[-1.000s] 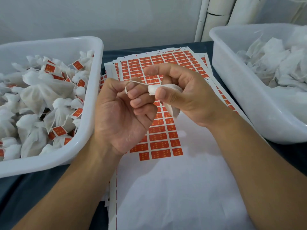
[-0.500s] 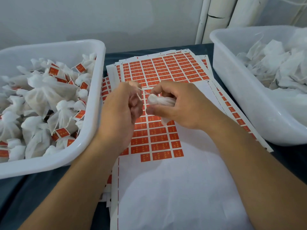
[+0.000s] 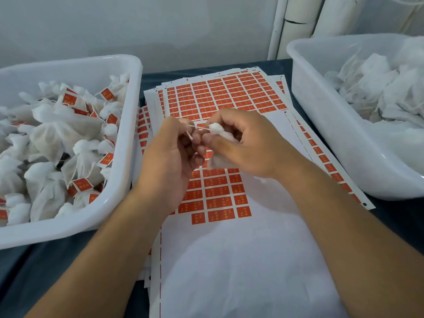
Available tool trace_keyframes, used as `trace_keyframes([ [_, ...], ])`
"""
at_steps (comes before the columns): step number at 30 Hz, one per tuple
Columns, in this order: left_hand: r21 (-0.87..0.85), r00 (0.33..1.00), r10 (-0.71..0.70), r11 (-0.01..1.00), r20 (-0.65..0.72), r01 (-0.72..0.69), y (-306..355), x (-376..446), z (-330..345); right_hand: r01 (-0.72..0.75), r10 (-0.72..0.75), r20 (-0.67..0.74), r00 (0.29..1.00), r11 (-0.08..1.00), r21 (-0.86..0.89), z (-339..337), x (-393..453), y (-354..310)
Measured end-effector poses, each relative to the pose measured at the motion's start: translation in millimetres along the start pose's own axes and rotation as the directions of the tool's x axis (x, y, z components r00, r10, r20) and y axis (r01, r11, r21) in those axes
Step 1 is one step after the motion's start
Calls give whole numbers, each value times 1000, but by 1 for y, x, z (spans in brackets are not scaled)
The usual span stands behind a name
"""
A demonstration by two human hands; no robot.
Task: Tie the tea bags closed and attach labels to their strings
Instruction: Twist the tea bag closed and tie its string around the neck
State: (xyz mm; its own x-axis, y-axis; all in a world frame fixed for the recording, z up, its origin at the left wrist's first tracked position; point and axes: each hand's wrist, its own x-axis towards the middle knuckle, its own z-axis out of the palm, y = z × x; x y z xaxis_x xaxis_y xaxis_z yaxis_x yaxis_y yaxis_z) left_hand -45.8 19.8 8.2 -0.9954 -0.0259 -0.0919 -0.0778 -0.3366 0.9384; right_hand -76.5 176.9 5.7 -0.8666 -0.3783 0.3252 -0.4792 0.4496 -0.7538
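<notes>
Holding one small white fabric tea bag (image 3: 220,134) over the sheets of orange rectangular sticker labels (image 3: 229,97), right hand (image 3: 247,143) gripping its gathered neck. Left hand (image 3: 174,154) pinching thin white string (image 3: 199,127), pulling taut; probably tightening the knot, label not yet attached. Sitting tied and labelled in left white plastic tub (image 3: 128,138): many. Waiting unlabelled in right white plastic tub (image 3: 321,125): plenty.
</notes>
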Motion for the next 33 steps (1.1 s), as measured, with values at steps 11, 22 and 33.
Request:
trace_keyframes([
  [11, -48, 999, -29, 998, 27, 30, -3, 0, 0, -33, 11, 99, 995, 975, 222, -3, -1, -6],
  [22, -227, 985, -151, 965, -79, 130, -6, 9, -4, -55, 48, 83, 995, 995, 89, 0, 0, 2],
  [33, -77, 955, -113, 992, -274, 95, -8, 7, -4, -91, 89, 125, 988, 996, 13, -3, 0, 4],
])
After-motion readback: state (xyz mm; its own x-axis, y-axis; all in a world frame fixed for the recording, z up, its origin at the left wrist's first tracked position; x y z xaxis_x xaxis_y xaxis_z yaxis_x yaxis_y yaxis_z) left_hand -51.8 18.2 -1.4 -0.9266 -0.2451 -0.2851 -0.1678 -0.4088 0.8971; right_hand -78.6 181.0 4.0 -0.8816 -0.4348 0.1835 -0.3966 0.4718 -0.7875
